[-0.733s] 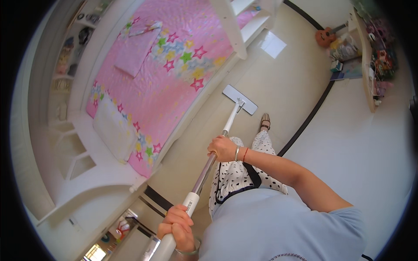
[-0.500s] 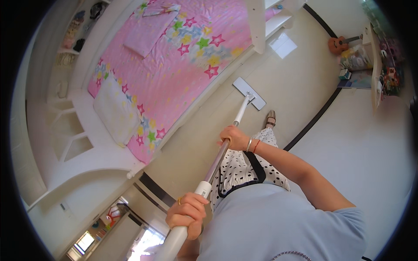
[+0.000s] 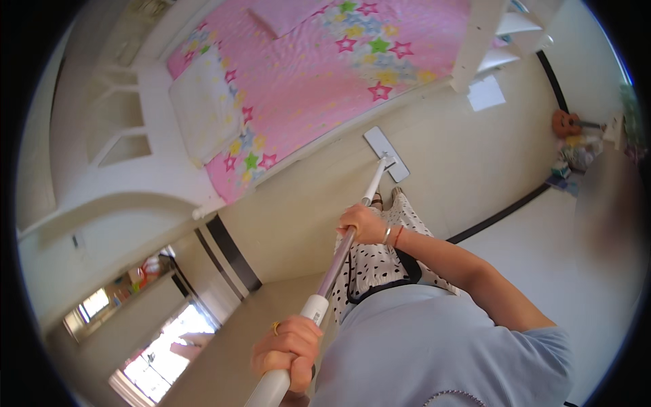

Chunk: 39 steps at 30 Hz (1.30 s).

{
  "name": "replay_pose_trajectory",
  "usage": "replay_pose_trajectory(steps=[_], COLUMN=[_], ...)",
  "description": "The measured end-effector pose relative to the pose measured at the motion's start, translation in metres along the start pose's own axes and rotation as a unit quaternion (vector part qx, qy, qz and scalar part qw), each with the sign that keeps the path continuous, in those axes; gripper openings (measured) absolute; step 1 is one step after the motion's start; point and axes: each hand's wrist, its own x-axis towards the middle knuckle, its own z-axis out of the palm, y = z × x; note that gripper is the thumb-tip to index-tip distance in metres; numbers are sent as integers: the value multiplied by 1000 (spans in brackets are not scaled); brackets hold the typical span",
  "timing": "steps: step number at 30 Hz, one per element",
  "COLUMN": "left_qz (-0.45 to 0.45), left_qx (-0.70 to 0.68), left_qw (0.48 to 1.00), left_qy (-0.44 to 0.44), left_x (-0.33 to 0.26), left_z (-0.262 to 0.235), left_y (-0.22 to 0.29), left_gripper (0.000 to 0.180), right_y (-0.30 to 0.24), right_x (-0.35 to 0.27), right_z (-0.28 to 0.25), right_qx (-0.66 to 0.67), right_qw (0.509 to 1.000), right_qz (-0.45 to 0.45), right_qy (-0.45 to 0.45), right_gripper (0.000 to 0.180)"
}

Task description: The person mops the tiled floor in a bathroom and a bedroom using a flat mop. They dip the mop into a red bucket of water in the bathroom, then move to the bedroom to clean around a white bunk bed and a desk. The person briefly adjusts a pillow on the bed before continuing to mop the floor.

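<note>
A flat mop with a white and metal pole runs up the middle of the view, and its rectangular grey-white mop head (image 3: 375, 140) lies flat on the pale floor (image 3: 298, 224). My left hand (image 3: 288, 346) is wrapped round the thick white grip low on the pole. Farther along, my right hand (image 3: 363, 224) closes round the pole near the join of its metal and white parts. The mop head rests just ahead of my feet, close to the side of a bed (image 3: 291, 95) with a pink star-patterned sheet.
A pale pillow (image 3: 203, 112) lies on the bed, and white steps (image 3: 519, 27) stand at its far right end. A small guitar (image 3: 565, 124) leans by the wall at right. Black strips edge the floor. A doorway (image 3: 169, 349) opens at lower left.
The view has turned and shifted, so the bed sits higher and the doorway shows more. The mop head is nearer my feet, and both feet now show. Both hands keep their hold.
</note>
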Motion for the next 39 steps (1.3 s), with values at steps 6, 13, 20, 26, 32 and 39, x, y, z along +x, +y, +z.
replay_pose_trajectory(steps=[6, 13, 20, 26, 32, 39], left_qz=[51, 68, -19, -48, -31, -35], left_qx=[-31, -42, -50, -40, -8, 63], left_qw=[993, 993, 998, 997, 999, 984], left_qy=[-102, -86, -20, -35, 13, 163], left_x=[-2, -12, -9, -21, -37, -84], left_z=[14, 18, 9, -52, -133, -231], left_y=[-12, -14, -33, -43, -43, -6], left_gripper=[19, 18, 24, 24, 24, 25], right_y=[23, 5, 32, 37, 36, -8], right_x=[-22, -38, -38, -24, 36, 110], right_z=[-33, -53, -41, 7, 84, 219], right_qx=[-128, -139, -191, -206, -126, -47], right_qw=[986, 983, 968, 961, 982, 976], right_qz=[29, 51, 148, 169, 87, 32], right_qy=[-106, -110, -73, -69, -111, -212], right_gripper=[23, 6, 6, 4, 9, 11])
